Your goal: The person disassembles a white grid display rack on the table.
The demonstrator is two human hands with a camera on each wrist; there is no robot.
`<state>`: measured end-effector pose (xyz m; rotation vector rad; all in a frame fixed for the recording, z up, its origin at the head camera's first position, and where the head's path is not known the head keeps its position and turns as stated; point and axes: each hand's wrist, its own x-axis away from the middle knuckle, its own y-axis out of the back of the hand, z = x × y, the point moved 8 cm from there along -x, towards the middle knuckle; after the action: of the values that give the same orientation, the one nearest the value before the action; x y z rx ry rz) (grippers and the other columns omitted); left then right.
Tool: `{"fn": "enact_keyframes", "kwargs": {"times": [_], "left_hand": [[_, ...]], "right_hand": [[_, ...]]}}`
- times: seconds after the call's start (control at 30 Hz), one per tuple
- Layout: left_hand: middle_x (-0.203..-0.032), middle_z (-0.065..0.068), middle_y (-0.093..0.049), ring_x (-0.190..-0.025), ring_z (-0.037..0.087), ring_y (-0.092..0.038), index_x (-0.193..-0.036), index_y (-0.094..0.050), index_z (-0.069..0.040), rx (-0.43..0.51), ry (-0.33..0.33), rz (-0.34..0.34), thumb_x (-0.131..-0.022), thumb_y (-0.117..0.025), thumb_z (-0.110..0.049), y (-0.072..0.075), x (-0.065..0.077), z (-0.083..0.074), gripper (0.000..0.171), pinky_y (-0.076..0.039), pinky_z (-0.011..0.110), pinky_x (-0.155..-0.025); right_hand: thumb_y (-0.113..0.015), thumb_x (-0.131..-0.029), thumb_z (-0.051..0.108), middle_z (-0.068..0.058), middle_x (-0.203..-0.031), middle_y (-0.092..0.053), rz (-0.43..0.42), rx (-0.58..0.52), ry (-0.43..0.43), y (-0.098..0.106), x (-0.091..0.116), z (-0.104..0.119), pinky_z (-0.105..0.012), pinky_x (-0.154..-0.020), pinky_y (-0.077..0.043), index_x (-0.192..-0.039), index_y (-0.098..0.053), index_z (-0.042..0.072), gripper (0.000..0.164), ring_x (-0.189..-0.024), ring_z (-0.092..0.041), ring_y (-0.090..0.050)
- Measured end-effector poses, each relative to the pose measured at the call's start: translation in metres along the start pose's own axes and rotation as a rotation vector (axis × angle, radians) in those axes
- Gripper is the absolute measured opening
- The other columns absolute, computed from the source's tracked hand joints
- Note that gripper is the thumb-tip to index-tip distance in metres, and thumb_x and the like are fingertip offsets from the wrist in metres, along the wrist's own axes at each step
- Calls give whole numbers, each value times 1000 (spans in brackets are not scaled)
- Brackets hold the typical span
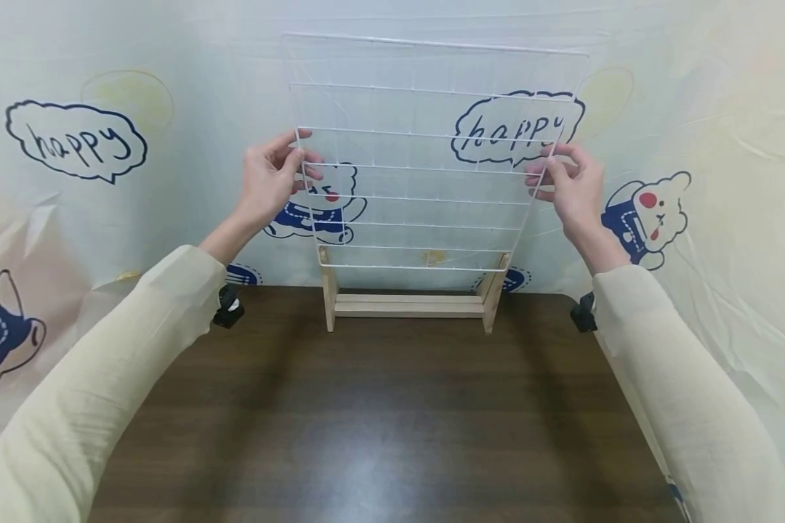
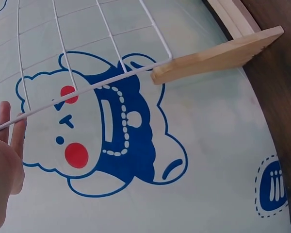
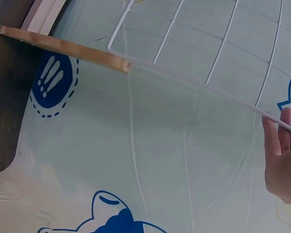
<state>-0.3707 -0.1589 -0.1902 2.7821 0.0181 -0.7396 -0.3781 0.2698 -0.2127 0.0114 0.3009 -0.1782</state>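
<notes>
A white wire grid panel stands upright, its lower edge at the tops of a light wooden stand. My left hand grips the panel's left side wire, thumb in front and fingers behind. On the opposite side wire, my right hand holds on in the same way at a similar height. In the left wrist view the panel's bottom corner meets the top of one wooden leg. The right wrist view shows the other bottom corner close by the other leg.
The stand rests at the far edge of a dark brown wooden table. Behind it hangs a pale sheet printed with bears and the word happy. Black wrist cameras, one a dark block, sit under both cream sleeves.
</notes>
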Motion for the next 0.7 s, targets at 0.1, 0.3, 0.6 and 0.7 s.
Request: {"fn": "enact_keyframes", "kwargs": {"times": [0.1, 0.3, 0.6, 0.7], "left_hand": [[-102, 17, -70, -82, 24, -69, -133, -57, -5, -33, 16, 7, -100, -50, -7, -1, 2, 4, 34, -57, 26, -72], [-100, 16, -71, -82, 24, -69, -133, -57, -6, -45, 2, 1, -100, -51, -7, -2, 1, 14, 34, -56, 34, -76], [-105, 14, -71, -85, 28, -69, -139, -53, -10, -105, 1, 3, -100, -50, -11, -4, 1, 30, 38, -57, 29, -72], [-104, 15, -71, -84, 28, -70, -139, -52, -9, -118, 14, 0, -100, -50, -9, -5, 8, 22, 39, -58, 28, -70]], "right_hand": [[-53, -100, 14, -11, -95, -71, 19, 13, 12, 0, 2, -2, -32, -76, -56, -124, -58, 3, 27, -87, -25, -69], [-52, -100, 15, -10, -94, -71, 37, 53, 25, 1, 5, -4, -31, -76, -56, -123, -57, 4, 26, -87, -25, -69], [-52, -100, 15, -12, -94, -70, 48, 63, 12, 3, 9, -16, -32, -74, -56, -124, -56, 0, 29, -86, -26, -68], [-51, -101, 15, -11, -94, -71, 58, 103, 13, 2, 9, -20, -31, -74, -56, -126, -55, 0, 30, -85, -25, -69]]}}
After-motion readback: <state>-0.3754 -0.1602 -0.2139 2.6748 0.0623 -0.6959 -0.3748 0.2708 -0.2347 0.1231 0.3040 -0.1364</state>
